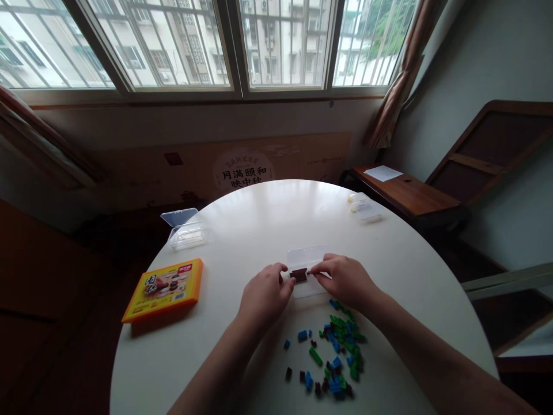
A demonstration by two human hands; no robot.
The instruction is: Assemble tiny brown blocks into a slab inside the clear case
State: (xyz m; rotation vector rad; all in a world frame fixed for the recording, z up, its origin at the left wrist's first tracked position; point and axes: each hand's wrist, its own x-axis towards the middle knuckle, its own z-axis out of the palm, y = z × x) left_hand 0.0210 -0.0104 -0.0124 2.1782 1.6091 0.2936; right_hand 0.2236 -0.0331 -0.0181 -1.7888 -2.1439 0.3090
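Note:
My left hand (266,291) is closed on the left end of a dark brown toy-brick piece (299,275), held between thumb and fingers. At the other end, my right hand (343,278) pinches a small dark brick (309,272); I cannot tell whether it touches the brown piece. Both hands are over an open clear plastic box (307,253). Just below them, a loose pile of small green, blue and brown bricks (345,334) spreads over the white table. A longer green brick (315,356) lies left of the pile.
On the round white table (242,230), a yellow-orange boxed game (168,288) lies at left, with an open clear box (188,235) behind it. Another clear container (366,208) stands at the far right. Beyond the edge are a wooden bench (410,193) and windows.

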